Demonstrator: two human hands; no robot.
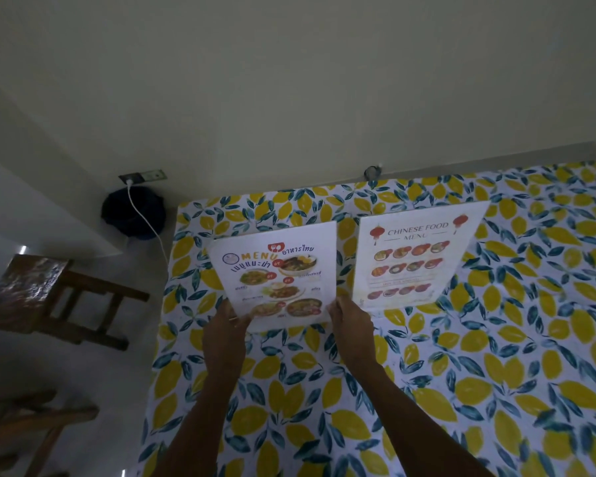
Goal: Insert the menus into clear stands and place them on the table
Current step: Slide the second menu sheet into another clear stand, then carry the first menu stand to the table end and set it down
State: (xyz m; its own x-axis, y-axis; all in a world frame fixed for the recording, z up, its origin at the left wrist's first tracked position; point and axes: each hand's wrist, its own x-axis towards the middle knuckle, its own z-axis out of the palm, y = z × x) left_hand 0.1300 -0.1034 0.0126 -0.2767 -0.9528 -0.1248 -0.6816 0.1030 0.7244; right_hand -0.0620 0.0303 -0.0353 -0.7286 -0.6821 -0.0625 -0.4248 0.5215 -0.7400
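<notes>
Both hands grip the Thai menu (276, 282) by its bottom corners: the left hand (226, 333) pinches the corner at 7 o'clock, the right hand (350, 327) the one at 5 o'clock. At its 3 o'clock, the Chinese food menu (415, 258) stands upright on the lemon-print surface (496, 373).

Thai menu (276, 280) upright, tilted – Chinese food menu (415, 256) stands just beside it.
</notes>
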